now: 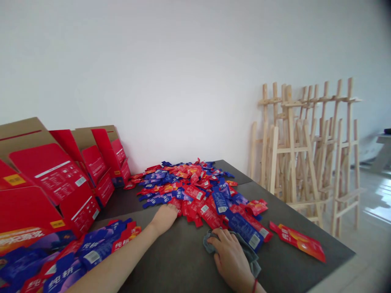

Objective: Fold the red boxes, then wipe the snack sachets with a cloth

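Note:
My right hand (231, 257) is closed over a crumpled grey-green cloth (251, 260) pressed on the dark tabletop. At the near edge of a wide heap of pouches, my left hand (165, 218) is closed with its fingers on a red pouch (177, 204); the fingertips are partly hidden. Red and blue flat pouches (192, 192) with printed labels lie mixed in the heap. A blue pouch (246, 231) rests just beyond the cloth. Apart from the heap, a single red-orange pouch (301, 241) lies at the right.
Open red cartons (77, 191) stand along the left side. More red and blue pouches (91, 248) fill the near left corner. The table (171, 260) ends at a slanting right edge. Wooden easels (290, 150) stand beyond it, and a white wall (183, 81) rises behind.

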Available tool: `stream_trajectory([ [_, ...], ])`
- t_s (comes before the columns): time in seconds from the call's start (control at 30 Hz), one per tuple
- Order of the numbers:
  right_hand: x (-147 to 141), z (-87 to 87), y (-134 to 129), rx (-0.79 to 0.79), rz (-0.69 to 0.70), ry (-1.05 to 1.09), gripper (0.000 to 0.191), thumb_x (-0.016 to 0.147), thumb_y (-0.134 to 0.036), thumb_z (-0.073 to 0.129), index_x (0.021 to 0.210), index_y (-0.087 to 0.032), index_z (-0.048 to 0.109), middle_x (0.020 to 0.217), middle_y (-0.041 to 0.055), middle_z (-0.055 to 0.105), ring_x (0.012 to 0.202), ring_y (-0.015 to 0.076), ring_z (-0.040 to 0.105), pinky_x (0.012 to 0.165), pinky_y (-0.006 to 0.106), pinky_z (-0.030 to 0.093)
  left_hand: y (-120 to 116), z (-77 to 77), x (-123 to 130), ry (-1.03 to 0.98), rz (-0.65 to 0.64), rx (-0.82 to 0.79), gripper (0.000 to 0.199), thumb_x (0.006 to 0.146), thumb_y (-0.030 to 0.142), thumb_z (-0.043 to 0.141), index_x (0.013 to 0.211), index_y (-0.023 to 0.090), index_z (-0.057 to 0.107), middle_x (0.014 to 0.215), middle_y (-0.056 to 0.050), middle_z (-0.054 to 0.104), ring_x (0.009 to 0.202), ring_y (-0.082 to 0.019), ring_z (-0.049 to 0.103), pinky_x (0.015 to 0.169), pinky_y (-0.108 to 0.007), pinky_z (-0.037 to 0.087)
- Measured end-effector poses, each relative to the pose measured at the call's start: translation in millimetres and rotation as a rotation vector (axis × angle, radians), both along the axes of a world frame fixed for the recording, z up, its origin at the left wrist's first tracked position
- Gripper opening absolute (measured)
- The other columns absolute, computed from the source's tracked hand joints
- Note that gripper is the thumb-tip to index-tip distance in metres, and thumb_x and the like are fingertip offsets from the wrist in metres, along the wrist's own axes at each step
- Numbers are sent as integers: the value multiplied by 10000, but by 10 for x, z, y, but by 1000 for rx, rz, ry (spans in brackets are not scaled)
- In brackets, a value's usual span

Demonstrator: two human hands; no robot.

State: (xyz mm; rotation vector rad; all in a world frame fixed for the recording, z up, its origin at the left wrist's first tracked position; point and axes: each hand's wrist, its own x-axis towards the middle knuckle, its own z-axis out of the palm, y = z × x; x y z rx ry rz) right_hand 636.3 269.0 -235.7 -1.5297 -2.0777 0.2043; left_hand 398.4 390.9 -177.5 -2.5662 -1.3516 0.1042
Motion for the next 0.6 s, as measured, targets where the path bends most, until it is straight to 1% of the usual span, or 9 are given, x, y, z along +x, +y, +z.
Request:
stream_trajectory([
  [0.07,-10,5,5,-5,-5,0,415,727,-86,512,1050,-299,662,1201,14,587,1099,226,475,973,346,305,-251,103,-84,22,17,6,316,844,48,370,934,99,669,970,-179,710,925,-267,667,814,-378,503],
  [0.13,-25,28,9,-9,-5,-9,390,739,-94,515,1039,-292,665,1199,16,590,1097,227,477,969,344,308,-519,272,-178,4,20,-16,283,863,118,388,901,148,667,920,-121,717,871,-246,671,780,-350,501],
  [0.2,-42,63,10,-11,-3,-26,370,756,-106,518,1043,-289,664,1194,17,593,1092,226,481,963,340,313,-726,498,-268,-101,24,-140,259,851,170,402,833,196,659,828,-55,713,794,-217,669,731,-316,492],
  [0.23,-49,81,9,-14,-4,-38,363,765,-110,519,1047,-288,664,1192,18,595,1088,224,484,959,337,317,-786,617,-301,-156,15,-270,247,824,173,416,805,214,659,783,-24,707,762,-198,666,706,-290,485],
  [0.3,-58,111,5,-19,-14,-67,358,777,-113,520,1056,-286,663,1191,20,597,1087,222,487,954,333,323,-810,822,-316,-230,13,-674,273,771,157,418,811,237,675,719,17,697,672,-165,661,616,-243,470],
  [0.37,-60,125,-4,-21,-25,-97,367,777,-107,520,1066,-285,660,1203,21,593,1096,220,486,955,333,325,-721,922,-242,-247,61,-1013,291,733,155,423,795,237,694,649,30,675,565,-147,637,528,-221,443],
  [0.43,-58,128,-13,-14,-28,-113,380,769,-94,520,1067,-283,659,1214,22,589,1106,217,485,959,335,325,-566,892,-80,-241,106,-1103,239,686,156,474,720,225,700,570,34,635,491,-135,594,484,-215,414],
  [0.53,-50,129,-24,-1,-19,-108,388,761,-83,516,1060,-285,660,1210,18,591,1103,213,489,950,331,334,-326,688,248,-264,144,-1028,176,639,158,553,712,213,703,529,39,608,466,-127,564,473,-213,414],
  [0.6,-44,136,-29,-4,-18,-112,390,761,-86,518,1065,-287,657,1208,16,591,1099,212,491,941,328,341,-242,545,428,-313,163,-944,209,679,196,555,830,206,701,633,22,663,533,-130,609,512,-218,457],
])
